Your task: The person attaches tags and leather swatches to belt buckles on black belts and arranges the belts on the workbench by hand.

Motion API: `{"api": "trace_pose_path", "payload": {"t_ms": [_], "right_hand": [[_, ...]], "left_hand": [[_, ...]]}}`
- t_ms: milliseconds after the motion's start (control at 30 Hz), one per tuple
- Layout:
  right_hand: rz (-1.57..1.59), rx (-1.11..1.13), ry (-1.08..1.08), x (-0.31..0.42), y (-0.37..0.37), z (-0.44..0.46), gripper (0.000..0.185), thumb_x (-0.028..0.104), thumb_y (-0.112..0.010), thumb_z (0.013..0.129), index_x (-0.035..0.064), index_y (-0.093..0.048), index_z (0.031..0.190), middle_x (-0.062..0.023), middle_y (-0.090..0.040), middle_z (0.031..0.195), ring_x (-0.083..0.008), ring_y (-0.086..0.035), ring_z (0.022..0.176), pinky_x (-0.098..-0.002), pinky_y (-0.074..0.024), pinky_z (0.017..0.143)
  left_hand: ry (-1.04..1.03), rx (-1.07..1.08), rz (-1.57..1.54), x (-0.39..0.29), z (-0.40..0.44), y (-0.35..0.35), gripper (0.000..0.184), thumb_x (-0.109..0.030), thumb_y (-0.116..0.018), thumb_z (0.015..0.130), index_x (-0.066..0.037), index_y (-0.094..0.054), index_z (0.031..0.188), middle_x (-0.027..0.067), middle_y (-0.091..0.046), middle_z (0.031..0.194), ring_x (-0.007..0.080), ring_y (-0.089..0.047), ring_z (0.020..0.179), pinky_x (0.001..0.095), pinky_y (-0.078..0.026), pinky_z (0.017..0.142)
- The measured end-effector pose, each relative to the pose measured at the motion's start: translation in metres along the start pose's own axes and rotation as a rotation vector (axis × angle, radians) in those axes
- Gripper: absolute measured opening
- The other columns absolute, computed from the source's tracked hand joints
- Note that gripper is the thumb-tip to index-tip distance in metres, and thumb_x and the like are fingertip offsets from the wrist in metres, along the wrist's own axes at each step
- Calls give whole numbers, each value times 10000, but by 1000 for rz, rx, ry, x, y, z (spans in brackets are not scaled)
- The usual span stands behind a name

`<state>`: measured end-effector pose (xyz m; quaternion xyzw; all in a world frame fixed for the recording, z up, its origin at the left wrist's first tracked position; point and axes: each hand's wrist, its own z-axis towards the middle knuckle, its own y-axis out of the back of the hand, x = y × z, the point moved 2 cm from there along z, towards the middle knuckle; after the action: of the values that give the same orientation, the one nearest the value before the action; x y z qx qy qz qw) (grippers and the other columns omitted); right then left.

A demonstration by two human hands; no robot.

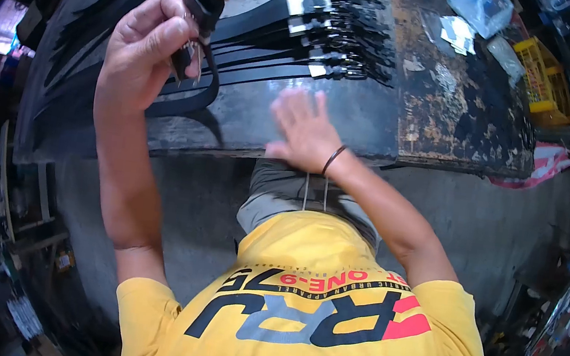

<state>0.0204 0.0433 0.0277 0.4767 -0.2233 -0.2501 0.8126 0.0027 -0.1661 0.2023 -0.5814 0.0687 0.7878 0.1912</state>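
My left hand (148,45), raised over the left part of the table, pinches a black belt (202,99) near an end with shiny metal parts. The belt's strap curls down toward the tabletop, and a black loop with a brownish piece shows above my fingers. My right hand (306,129) is over the table's front edge, its fingers spread and smeared by motion, holding nothing. Beyond it, several black belts (247,27) lie side by side, their metal buckles (347,31) gathered at the right and white tags (296,2) among them.
The dark worktable (249,119) has a worn, peeling right section (451,121). Clear plastic bags (476,9) and white paper scraps (458,35) lie at its back right. A yellow crate (542,82) and a red-and-white striped cloth (549,166) are at the right edge.
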Motion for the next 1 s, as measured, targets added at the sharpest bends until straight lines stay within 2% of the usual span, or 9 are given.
{"api": "trace_pose_path", "payload": {"t_ms": [67,133,233,333,433,600,700,867,1000], "right_hand": [[430,363,289,37,18,-22,464,423,-617,823,73,-620,1128,-142,-524,1257,-347,-420,1238,-496,-325,998],[1217,1092,-56,66,1,-69,395,394,-600,869,71,-657,1089,-167,-595,1155,-331,-507,1162,-439,-364,995],[987,686,-64,18,38,-86,319,357,-609,876,68,-697,979,-162,-655,953,-309,-617,962,-380,-463,860],[947,356,-412,-62,89,-105,230,266,-656,847,39,-676,818,-114,-634,763,-237,-618,696,-339,-486,661],[746,-27,-621,-96,120,-115,117,117,-657,835,5,-655,865,-81,-629,814,-185,-603,751,-295,-472,682],[593,-125,-677,-106,96,-105,116,64,-617,836,6,-645,932,-119,-620,873,-272,-619,793,-343,-485,720],[558,-67,-602,-108,80,-90,193,67,-628,811,15,-642,996,-124,-608,873,-270,-612,786,-350,-479,717],[803,-38,-580,-97,76,-67,247,122,-657,798,24,-649,1025,-128,-626,899,-245,-616,786,-344,-487,733],[934,36,-652,-98,71,-68,204,120,-637,818,17,-654,993,-130,-641,894,-239,-629,815,-341,-492,734]], "left_hand": [[74,50,-7,15,10,-16,168,-156,-633,880,-10,-581,816,46,-506,890,113,-581,662,210,-494,560],[270,92,84,38,17,-33,167,-151,-657,859,-8,-597,796,43,-506,915,107,-588,697,214,-497,563],[395,254,137,93,30,-69,151,-137,-690,847,0,-627,832,38,-495,983,100,-575,745,247,-520,601],[620,380,134,155,36,-100,179,-166,-670,870,-3,-611,827,24,-508,1009,108,-553,832,259,-533,640],[645,394,270,198,38,-115,187,-174,-675,866,2,-617,833,62,-526,1074,133,-575,860,267,-544,653],[521,248,634,201,31,-122,193,-190,-669,867,0,-640,854,56,-584,967,126,-594,807,263,-523,613],[725,251,668,187,27,-120,186,-180,-668,863,4,-648,856,37,-610,822,109,-591,721,255,-493,575],[689,143,261,177,18,-125,220,-215,-675,866,2,-643,880,3,-598,751,81,-567,630,246,-469,567],[808,84,291,157,23,-133,200,-218,-692,858,-24,-652,888,-17,-597,762,68,-560,650,227,-449,573]]}}
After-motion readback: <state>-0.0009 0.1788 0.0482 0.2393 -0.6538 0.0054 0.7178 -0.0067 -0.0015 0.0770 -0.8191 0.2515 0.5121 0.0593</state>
